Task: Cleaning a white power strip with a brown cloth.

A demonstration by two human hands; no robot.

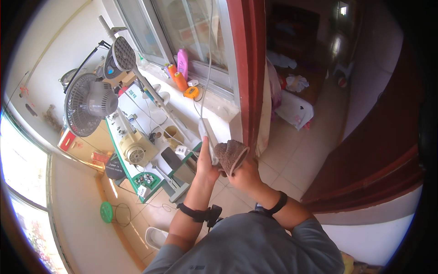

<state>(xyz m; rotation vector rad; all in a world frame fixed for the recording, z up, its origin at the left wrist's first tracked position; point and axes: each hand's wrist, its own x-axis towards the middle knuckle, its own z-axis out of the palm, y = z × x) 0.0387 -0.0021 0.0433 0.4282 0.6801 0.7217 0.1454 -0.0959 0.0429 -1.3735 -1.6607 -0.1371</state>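
Windowsill [219, 107] | left hand [205, 164] grips white strip [204, 132] | right hand [244, 173] holds brown cloth [230, 153]

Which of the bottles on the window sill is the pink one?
The tall pink bottle against the window frame; the two beside it, orange bottles, are shorter.

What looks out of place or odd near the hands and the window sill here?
A white power strip is off the sill, upright in the left hand, its cord rising along the window. The right hand presses a brown cloth on it. Nothing looks spilled or broken.
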